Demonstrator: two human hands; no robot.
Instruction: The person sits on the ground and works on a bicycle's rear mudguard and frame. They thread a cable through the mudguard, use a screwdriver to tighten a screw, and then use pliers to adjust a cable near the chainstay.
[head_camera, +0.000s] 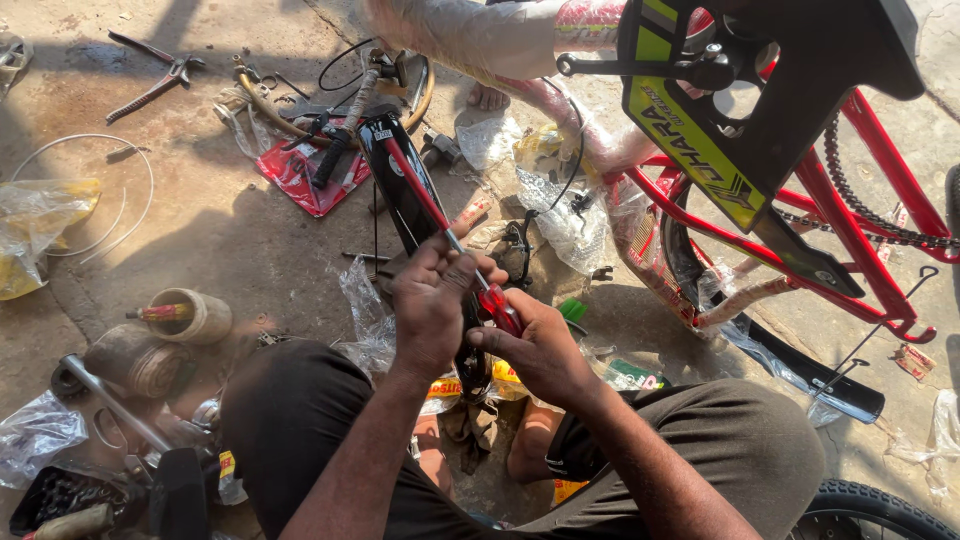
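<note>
Head view looks straight down at a person seated on the concrete floor, knees apart, both hands meeting just below the middle of the frame. The right hand is closed round the red handle of a screwdriver, whose thin shaft runs up and to the left, toward the left hand. That left hand is wrapped tight over the lower part of a black fork part, and its fingers hide the spot where the screwdriver tip meets the metal, so the exact contact cannot be told.

The fork part's long axis runs from the hands up toward the upper middle of the frame, tilted a little leftward, with a red stripe along its face. The screwdriver crosses it at a slant, handle low and right, tip high and left, so the right hand lies to the lower right of the work point and the left hand sits directly on it.

Pliers lie in the upper left of the frame, well apart from both hands. A red bicycle frame with its chain fills the right side, and a roll of tape rests at middle left. Clear plastic wrapping lies crumpled just beside the left wrist.
</note>
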